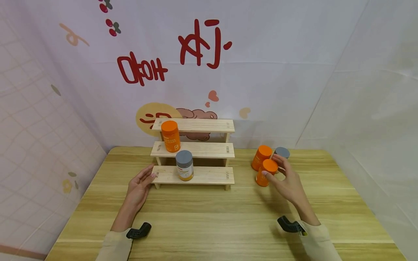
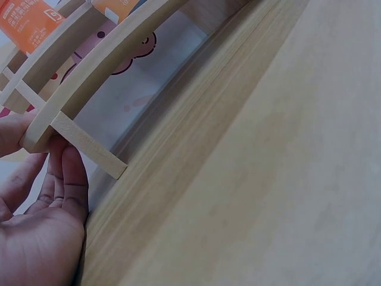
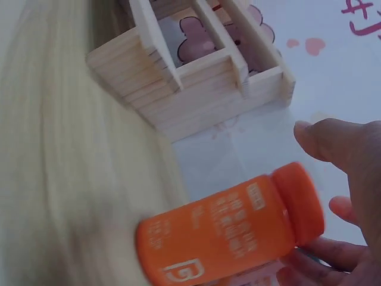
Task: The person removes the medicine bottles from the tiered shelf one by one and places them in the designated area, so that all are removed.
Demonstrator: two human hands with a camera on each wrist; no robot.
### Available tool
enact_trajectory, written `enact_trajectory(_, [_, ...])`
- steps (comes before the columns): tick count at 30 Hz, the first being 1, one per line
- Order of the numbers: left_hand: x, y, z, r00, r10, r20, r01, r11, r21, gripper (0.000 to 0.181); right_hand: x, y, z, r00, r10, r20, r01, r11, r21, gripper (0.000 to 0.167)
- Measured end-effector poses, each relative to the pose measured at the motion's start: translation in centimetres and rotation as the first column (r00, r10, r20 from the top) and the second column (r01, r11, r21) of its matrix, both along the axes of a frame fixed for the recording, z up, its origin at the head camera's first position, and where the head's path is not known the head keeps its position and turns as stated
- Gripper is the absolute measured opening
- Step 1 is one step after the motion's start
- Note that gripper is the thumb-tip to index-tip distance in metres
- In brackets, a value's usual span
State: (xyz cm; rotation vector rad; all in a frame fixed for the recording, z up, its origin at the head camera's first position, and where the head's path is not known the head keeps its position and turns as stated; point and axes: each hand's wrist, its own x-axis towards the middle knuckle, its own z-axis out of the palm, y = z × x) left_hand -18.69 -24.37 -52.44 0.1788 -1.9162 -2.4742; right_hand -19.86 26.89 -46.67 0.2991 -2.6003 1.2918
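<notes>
My left hand (image 1: 138,188) pinches the left end of the lowest step of a three-tier wooden display shelf (image 1: 209,175). In the left wrist view the thumb lies on top of the board and the fingers are under it. My right hand (image 1: 289,184) is around an orange bottle (image 3: 220,229) that stands on the table, right of the shelf. Its thumb is apart from the bottle in the right wrist view, with other fingers behind the cap; whether they touch is unclear. Another orange bottle (image 1: 259,161) and a grey-capped bottle (image 1: 282,152) stand just behind.
On the middle step, at the left, stands an orange bottle (image 1: 171,140). A grey-capped bottle (image 1: 185,169) is on the lowest step. The wooden table (image 1: 209,221) ends at a printed cloth backdrop (image 1: 277,72) behind the shelf.
</notes>
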Motion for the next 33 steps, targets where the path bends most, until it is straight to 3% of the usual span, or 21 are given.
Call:
enact_trajectory(17, [0.0, -0.1, -0.1, 1.0, 0.005, 0.008, -0.005, 1.0, 0.005, 0.067, -0.2, -4.1, 3.9, 0.998, -0.01, -0.059, 0.015, 0.997, 0.077, 0.078])
enact_trajectory(26, [0.0, 0.0, 0.1, 1.0, 0.005, 0.014, -0.005, 1.0, -0.001, 0.067, -0.6, -6.9, 4.4, 0.992, 0.088, -0.085, -0.087, 0.996, 0.014, 0.077])
enact_trajectory(33, [0.0, 0.0, 0.0, 1.0, -0.001, 0.017, 0.001, 1.0, -0.001, 0.067, -0.7, -9.1, 4.8, 0.985, 0.163, -0.057, -0.164, 0.987, -0.003, 0.078])
